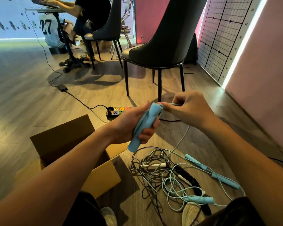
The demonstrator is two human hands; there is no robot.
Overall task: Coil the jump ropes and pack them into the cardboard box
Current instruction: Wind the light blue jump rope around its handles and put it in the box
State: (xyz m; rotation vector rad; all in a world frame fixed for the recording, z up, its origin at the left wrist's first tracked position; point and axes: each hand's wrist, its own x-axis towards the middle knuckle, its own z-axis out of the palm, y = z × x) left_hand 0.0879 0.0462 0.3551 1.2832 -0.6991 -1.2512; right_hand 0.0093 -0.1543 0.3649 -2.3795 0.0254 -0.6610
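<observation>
My left hand (132, 126) grips a pair of light-blue jump rope handles (144, 126) held upright together. My right hand (189, 108) pinches the pale cord (175, 104) at the top of those handles; the cord (178, 144) trails down to the floor. Below lies a tangled pile of ropes (162, 173) in black, grey and pale blue, with further blue handles (219, 175) on the right and a white handle (153, 165) in the tangle. An open cardboard box (64, 137) stands on the floor at lower left, partly hidden by my left arm.
A dark chair (162, 51) stands just beyond my hands, a second chair (108, 33) further back. A power strip (119, 110) with a black cable lies on the wooden floor. Another person sits at a table (46, 9) at the far left. A pink wall runs along the right.
</observation>
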